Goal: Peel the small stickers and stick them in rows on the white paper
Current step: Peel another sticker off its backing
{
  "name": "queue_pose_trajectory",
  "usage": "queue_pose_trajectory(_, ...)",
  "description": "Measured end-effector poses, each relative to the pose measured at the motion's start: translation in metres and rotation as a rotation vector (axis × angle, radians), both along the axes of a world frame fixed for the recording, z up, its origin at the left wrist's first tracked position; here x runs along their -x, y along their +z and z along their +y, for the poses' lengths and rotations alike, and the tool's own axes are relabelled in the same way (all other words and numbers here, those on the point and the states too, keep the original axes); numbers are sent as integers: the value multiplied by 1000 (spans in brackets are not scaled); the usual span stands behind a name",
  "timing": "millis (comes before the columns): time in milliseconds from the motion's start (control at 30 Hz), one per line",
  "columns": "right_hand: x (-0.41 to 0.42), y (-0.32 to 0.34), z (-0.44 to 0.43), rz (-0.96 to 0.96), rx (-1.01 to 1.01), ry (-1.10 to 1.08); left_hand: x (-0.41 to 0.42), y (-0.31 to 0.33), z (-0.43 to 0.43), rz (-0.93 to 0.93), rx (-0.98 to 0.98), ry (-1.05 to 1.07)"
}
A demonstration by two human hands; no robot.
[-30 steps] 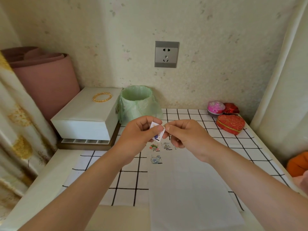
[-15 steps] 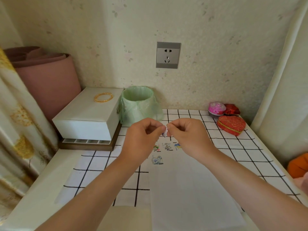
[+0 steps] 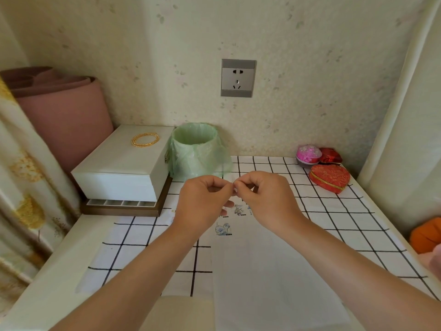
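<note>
- Head view: the left hand (image 3: 202,201) and the right hand (image 3: 265,199) meet above the far end of the white paper (image 3: 262,271). They are raised off it, probably so the peeling happens close to the eyes.
- On both hands the fingers are curled, with thumb and forefinger tips clamped on the small sticker (image 3: 234,188), which is almost hidden between them. Whether its backing has parted cannot be told.
- The stuck stickers (image 3: 223,229) sit in rows at the white paper's far end, so the next one likely belongs beside them.
- The green-lined bin (image 3: 195,149) stands beyond the white paper, probably handy for peeled backings.
</note>
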State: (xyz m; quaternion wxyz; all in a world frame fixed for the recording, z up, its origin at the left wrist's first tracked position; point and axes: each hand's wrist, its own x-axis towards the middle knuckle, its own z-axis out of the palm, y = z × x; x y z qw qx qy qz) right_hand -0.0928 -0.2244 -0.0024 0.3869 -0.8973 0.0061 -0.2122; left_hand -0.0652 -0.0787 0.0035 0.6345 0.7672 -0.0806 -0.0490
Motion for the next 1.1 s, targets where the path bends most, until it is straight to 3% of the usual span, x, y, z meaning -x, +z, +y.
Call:
queue_pose_trajectory(267, -3, -4, -3, 88, -151, -26, -5, 1, 3, 106, 58, -74)
queue_pose_trajectory(467, 1, 3, 4, 144, -400, 62, -11, -1, 8, 89, 48, -165)
queue_pose_trajectory(633, -3, -1, 5, 89, -321, 47, -16, 1, 18, 45, -3, -195)
queue_pose_trajectory(933, -28, -9, 11, 44, -236, -166, -38, 4, 57, -142, -319, -53)
queue_pose_trajectory(1100, -63, 15, 19, 22, -157, -206, -52, 12, 82, -252, -306, 71)
